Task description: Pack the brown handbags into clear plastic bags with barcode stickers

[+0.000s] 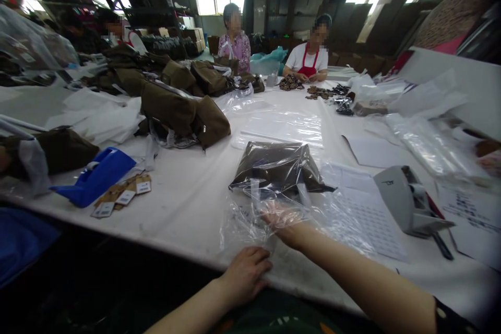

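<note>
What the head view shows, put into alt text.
A person's right hand touches clear plastic around a dark brown item on a white table; the left hand is at the near edge. Brown fabric items lie to the left, co-workers beyond.

Olive-brown bag [274, 164] (in crinkled clear plastic [245, 222]) lies flat on table [183, 188].

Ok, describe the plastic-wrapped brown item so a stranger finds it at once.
On the white table, find the right hand. Just beyond it lies the brown item. Unlike the bulky brown bundles heaped to the left, it lies flatter, under shiny clear plastic.
</note>
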`<state>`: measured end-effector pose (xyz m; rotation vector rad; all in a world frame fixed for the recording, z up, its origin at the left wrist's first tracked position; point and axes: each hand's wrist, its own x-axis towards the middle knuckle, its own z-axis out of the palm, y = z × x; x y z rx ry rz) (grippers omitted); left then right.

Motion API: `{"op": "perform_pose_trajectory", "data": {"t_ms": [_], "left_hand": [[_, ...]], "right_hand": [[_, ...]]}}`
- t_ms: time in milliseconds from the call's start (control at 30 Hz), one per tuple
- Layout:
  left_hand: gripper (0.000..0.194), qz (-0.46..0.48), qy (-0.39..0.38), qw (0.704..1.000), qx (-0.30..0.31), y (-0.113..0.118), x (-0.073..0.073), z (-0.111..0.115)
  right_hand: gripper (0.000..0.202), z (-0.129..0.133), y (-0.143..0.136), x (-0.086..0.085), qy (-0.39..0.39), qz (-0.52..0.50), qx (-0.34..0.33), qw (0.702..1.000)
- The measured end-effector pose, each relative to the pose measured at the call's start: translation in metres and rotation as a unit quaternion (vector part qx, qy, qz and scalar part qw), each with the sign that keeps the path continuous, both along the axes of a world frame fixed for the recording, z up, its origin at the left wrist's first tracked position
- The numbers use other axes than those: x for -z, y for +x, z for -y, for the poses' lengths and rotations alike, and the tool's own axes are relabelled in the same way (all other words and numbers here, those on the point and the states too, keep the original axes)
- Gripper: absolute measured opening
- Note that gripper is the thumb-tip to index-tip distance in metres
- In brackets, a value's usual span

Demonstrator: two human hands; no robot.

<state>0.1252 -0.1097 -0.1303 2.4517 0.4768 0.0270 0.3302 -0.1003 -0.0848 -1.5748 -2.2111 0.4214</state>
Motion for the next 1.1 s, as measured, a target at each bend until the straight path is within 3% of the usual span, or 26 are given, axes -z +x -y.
{"op": "perform_pose_trajectory", "data": {"t_ms": [200, 333, 433, 500, 567, 600, 667, 733, 767, 800, 867, 933, 1000, 1100], "left_hand": [[0.039, -0.009, -0.003, 1.0, -0.003, -0.001, 0.002, 0.001], [0.04, -0.008, 0.005, 1.0, -0.007, 0.004, -0.001, 0.0], [0.031, 0.019, 0.025, 0.999, 0.005, 0.002, -0.005, 0.003], [0.022, 0.073, 0.058, 0.995, 0.032, -0.008, -0.01, 0.008], [0.024, 0.165, 0.125, 0.977, 0.056, -0.025, -0.014, 0.012], [0.027, 0.21, 0.169, 0.962, 0.042, -0.035, -0.015, 0.012], [0.036, 0.249, 0.25, 0.934, -0.066, -0.052, -0.017, 0.007], [0.048, 0.196, 0.284, 0.913, -0.218, -0.061, -0.016, -0.007], [0.053, 0.156, 0.281, 0.905, -0.277, -0.064, -0.014, -0.015], [0.055, 0.12, 0.271, 0.904, -0.31, -0.065, -0.011, -0.024], [0.049, 0.078, 0.236, 0.916, -0.314, -0.066, -0.003, -0.039], [0.034, 0.07, 0.201, 0.935, -0.283, -0.07, 0.004, -0.049], [0.026, 0.085, 0.185, 0.948, -0.243, -0.078, 0.01, -0.053], [0.021, 0.116, 0.191, 0.957, -0.185, -0.094, 0.012, -0.052]], "right_hand": [[0.029, -0.004, -0.005, -0.015, 0.031, 0.091, -0.008, 0.995], [0.03, 0.009, -0.01, -0.003, 0.043, 0.116, -0.018, 0.992], [0.031, 0.04, -0.015, 0.017, 0.039, 0.118, -0.029, 0.992], [0.028, 0.074, -0.013, 0.029, 0.046, 0.098, -0.055, 0.993], [0.025, 0.115, -0.002, 0.037, 0.106, 0.068, -0.072, 0.989], [0.026, 0.135, 0.006, 0.04, 0.158, 0.053, -0.039, 0.985], [0.042, 0.168, 0.029, 0.041, 0.252, 0.018, 0.151, 0.956], [0.064, 0.187, 0.054, 0.041, 0.258, -0.08, 0.421, 0.866], [0.072, 0.191, 0.065, 0.041, 0.213, -0.166, 0.528, 0.805], [0.078, 0.192, 0.075, 0.041, 0.141, -0.268, 0.592, 0.747], [0.081, 0.19, 0.089, 0.044, -0.031, -0.451, 0.611, 0.65], [0.075, 0.189, 0.097, 0.051, -0.153, -0.53, 0.564, 0.615], [0.06, 0.194, 0.103, 0.061, -0.175, -0.522, 0.549, 0.629], [0.047, 0.211, 0.113, 0.073, -0.168, -0.428, 0.577, 0.675]]}}
